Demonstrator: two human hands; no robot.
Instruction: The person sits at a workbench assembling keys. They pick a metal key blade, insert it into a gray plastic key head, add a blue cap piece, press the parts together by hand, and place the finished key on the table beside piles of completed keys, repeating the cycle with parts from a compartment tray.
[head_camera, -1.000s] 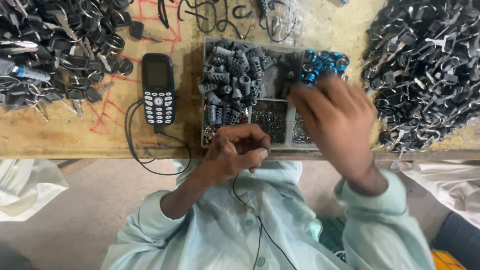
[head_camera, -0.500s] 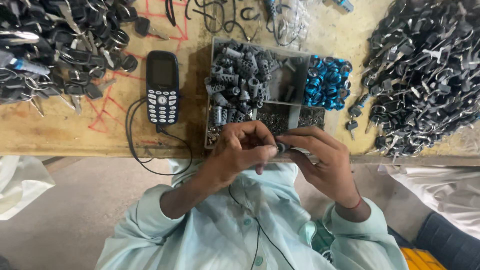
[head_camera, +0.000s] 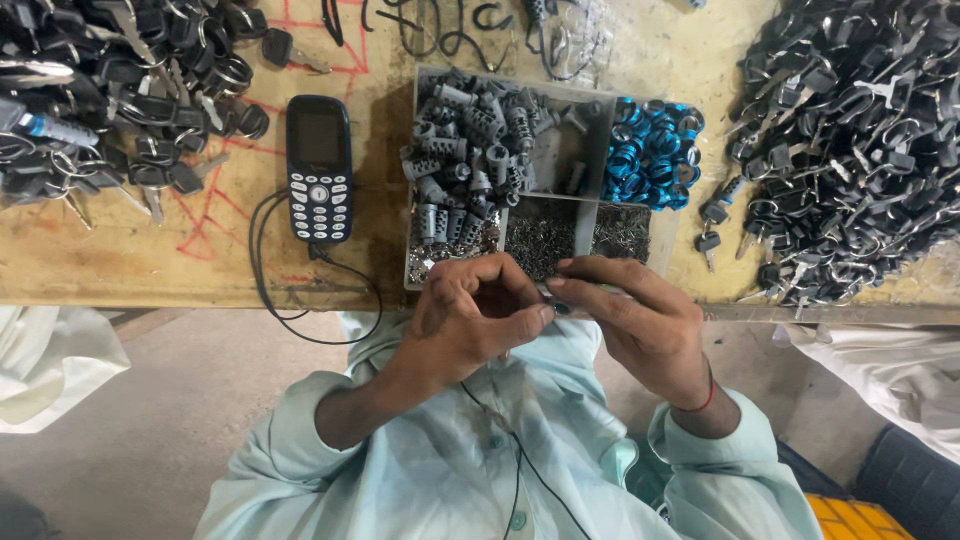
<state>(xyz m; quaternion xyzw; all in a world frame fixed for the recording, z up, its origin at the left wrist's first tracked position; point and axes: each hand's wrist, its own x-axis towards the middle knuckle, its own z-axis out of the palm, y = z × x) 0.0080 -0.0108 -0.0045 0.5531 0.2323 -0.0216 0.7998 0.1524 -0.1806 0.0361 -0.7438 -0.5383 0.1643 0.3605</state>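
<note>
- Small dark part (head_camera: 560, 306) pinched between both hands, just off the near tabletop (head_camera: 120, 265) edge, below the divided tray (head_camera: 590, 215); too small to tell what it is.
- Left hand (head_camera: 470, 320): curled tight, thumb and fingertips on the part.
- Right hand (head_camera: 640, 320): fingers closed on the part's other end.
- Tray: grey cylinders (head_camera: 470, 165), blue rings (head_camera: 650, 150), tiny metal bits.
- Keypad phone (head_camera: 319, 168) left of the tray, cable attached.
- Key piles (head_camera: 850, 140) far left and far right.

Pale mint shirt, sleeves rolled up; red thread on right wrist; thin black cord.
</note>
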